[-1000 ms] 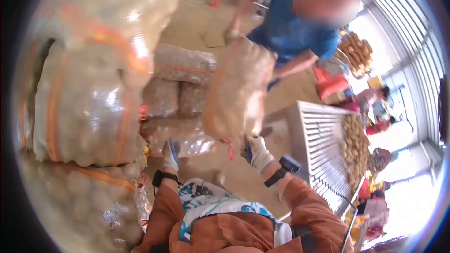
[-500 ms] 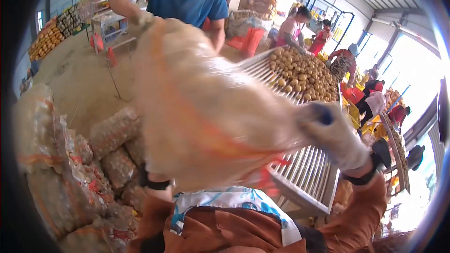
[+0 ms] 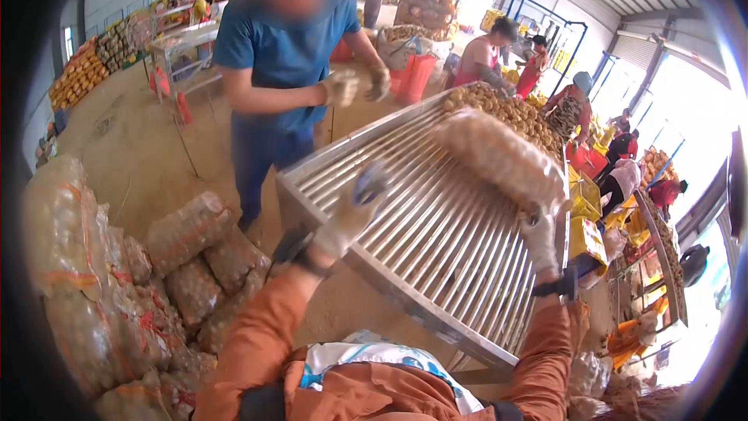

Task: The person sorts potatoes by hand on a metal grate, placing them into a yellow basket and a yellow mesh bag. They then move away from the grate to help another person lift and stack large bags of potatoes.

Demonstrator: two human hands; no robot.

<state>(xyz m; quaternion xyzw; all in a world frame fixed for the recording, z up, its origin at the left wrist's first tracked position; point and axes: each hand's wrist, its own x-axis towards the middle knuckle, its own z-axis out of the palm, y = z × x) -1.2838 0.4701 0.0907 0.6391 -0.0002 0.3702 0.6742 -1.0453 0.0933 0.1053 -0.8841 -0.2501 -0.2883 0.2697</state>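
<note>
A clear mesh sack of potatoes (image 3: pixel 502 157) lies across the slatted metal table (image 3: pixel 405 222), its far end against a heap of loose potatoes (image 3: pixel 499 105). My right hand (image 3: pixel 539 235), in a pale glove, grips the sack's near end at the table's right side. Over the table's left part hovers my left hand (image 3: pixel 354 210), gloved with a dark blue patch. It is apart from the sack, its fingers stretched forward and somewhat blurred, with nothing in them.
A co-worker in a blue shirt (image 3: pixel 284 47) stands across the table, gloved hands raised. Filled sacks (image 3: pixel 187 234) are piled at left. Yellow crates (image 3: pixel 584 242) stand along the right side. Other people sort at the back right, near a red bag (image 3: pixel 417 78).
The sack, held up before me and blurred, has come down onto the slats. My left hand has come off it. The co-worker's hands are free of the sack.
</note>
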